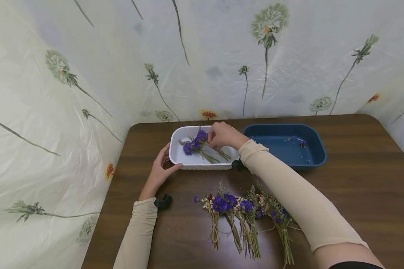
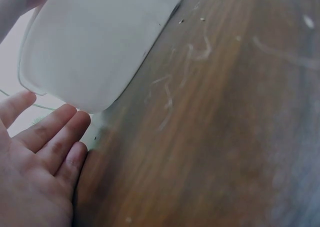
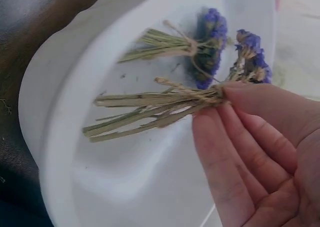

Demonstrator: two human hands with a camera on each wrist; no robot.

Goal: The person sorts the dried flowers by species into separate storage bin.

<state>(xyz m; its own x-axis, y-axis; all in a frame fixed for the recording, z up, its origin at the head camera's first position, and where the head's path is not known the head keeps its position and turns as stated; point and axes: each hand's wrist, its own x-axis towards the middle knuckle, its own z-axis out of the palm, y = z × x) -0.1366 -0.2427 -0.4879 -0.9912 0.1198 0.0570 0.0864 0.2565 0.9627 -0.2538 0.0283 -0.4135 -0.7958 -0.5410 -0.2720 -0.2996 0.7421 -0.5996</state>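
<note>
My right hand [image 1: 223, 135] pinches a small tied bunch of dried purple flowers [image 3: 145, 104] between thumb and fingers, at the twine around its stems. That bunch is low inside a white plastic tub [image 1: 205, 167]; whether it touches the bottom I cannot tell. Beside it in the tub lies another purple bunch [image 3: 160, 44], tied with twine. At the tub's left end is my left hand [image 1: 161, 169], its thumb at the front corner. In the left wrist view its extended fingers [image 2: 55, 132] touch the tub's outer wall.
A blue tub [image 1: 279, 149] with a few fallen purple bits stands right of the white one. Several tied dried bunches [image 1: 247, 205] lie on the brown wooden table [image 1: 181, 239] in front, partly beneath the right forearm. A flower-patterned sheet [image 1: 208, 74] hangs behind.
</note>
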